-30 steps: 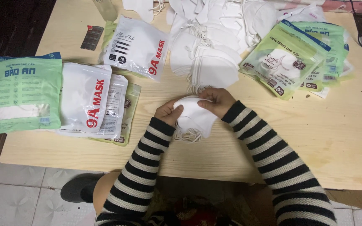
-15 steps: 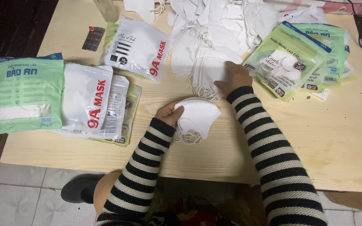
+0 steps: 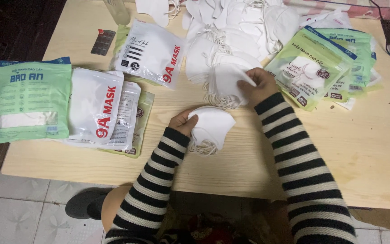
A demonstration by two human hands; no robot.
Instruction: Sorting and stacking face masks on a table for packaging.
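- Gathering masks one at a time, the left hand (image 3: 183,122) grips a small stack of folded white masks (image 3: 211,126) just above the near middle of the pale wooden worktop (image 3: 375,149), thumb on top and fingers underneath, with the ear loops (image 3: 202,147) hanging loose at the stack's near edge.
- The right hand (image 3: 257,83) is pinched on the edge of a single white mask (image 3: 226,79) at the near end of the loose pile of masks (image 3: 235,40) in the middle of the far side.
- To do this well, I judge the pinch should take only the top mask; the ones beneath overlap closely and their loops are tangled at the pile's near edge, so a slow lift lets any caught loop slip free.
- The held stack should stay level and squared, edges lined up, so the new mask lies flat on it rather than askew.
- Keeping the loops to one side, as they hang now, seems wise to prevent knots.
- White printed pouches (image 3: 98,106) and a green packet (image 3: 28,101) lie to the left, a stack of green packets (image 3: 312,72) to the right, all well apart from the left hand.
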